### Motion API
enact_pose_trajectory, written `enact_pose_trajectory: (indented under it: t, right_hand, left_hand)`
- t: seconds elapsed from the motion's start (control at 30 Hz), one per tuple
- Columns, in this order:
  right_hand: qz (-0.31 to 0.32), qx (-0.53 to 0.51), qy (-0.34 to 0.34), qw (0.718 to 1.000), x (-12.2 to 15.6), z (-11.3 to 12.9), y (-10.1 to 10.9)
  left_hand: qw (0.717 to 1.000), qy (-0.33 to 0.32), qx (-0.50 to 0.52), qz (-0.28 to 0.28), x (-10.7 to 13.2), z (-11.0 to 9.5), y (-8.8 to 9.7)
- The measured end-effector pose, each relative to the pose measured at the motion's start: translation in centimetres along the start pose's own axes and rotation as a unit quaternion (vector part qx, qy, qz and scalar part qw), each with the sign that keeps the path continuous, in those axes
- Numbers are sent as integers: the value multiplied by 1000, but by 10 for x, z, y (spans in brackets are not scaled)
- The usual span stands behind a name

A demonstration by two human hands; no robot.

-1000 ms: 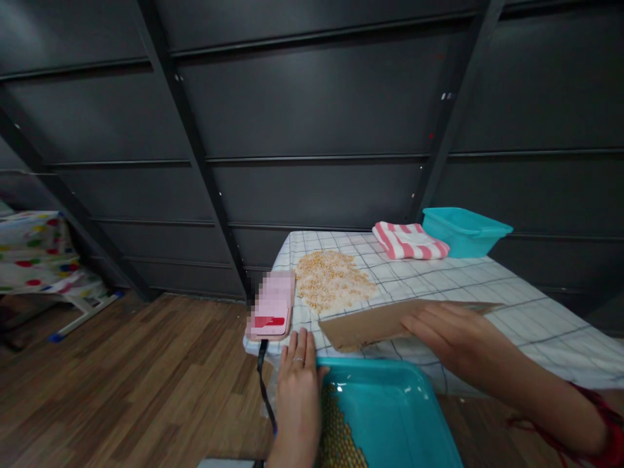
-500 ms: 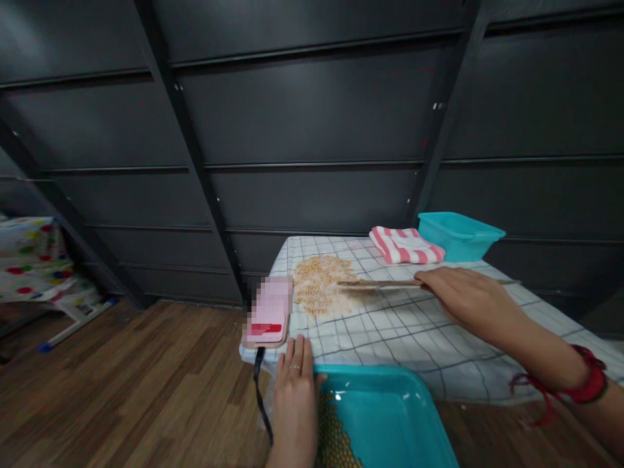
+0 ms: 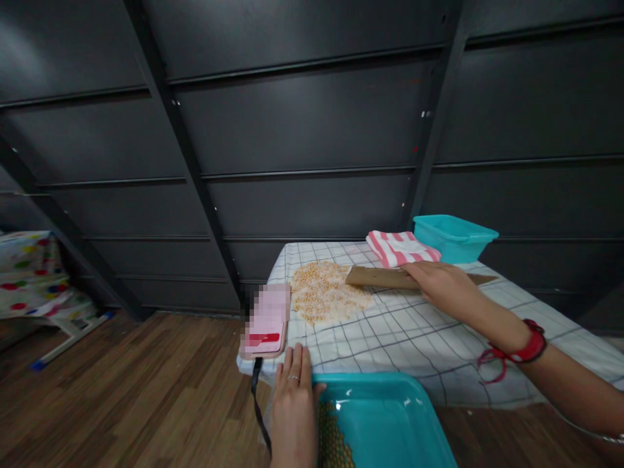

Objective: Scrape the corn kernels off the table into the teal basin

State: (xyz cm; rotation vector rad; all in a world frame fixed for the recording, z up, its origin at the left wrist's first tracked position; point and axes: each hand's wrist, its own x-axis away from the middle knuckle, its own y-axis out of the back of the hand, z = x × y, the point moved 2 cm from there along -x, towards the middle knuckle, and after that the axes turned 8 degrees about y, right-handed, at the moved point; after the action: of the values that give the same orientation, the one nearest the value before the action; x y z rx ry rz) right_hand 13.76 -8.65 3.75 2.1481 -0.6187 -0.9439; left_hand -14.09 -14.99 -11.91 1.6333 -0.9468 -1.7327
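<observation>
My right hand (image 3: 441, 283) is closed on a flat strip of brown cardboard (image 3: 377, 277), tilted so its broad face shows. The strip's left end touches the right side of a spread heap of yellow grains mixed with whitish ones (image 3: 326, 292) on the checked tablecloth (image 3: 385, 335). My left hand (image 3: 293, 403) lies over the left rim of a teal tray (image 3: 390, 422), its fingers straight and close together near the table's front edge, its thumb over the rim. Olive-brown beans (image 3: 334, 445) lie along the tray's left side. The tray's near part is out of view.
A pink phone (image 3: 267, 325) with a black cable or strap (image 3: 259, 403) lies at the table's left edge. Behind my right hand are a folded pink-striped towel (image 3: 402, 247) and a teal basin (image 3: 455, 237). A dark panelled wall (image 3: 312, 136) stands behind the table.
The cardboard strip has turned from edge-on to showing its broad face, and its end has lifted slightly and shifted right. My left hand stays on the tray; the view has tilted a little.
</observation>
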Motion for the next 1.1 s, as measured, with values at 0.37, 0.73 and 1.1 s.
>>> enact_pose_trajectory:
  t: [0.37,0.73,1.1]
  right_hand:
    - [21,22,-15,999,-3,2,12]
    - [41,18,-11,999,8,15,17]
    - [49,31,-34,998,5,16,33]
  left_hand:
    - [999,-27,21,28,2,4,-3]
    - [999,-45,-6,-3,2,4,-4]
    - [999,-31,17,18,2,5,-3]
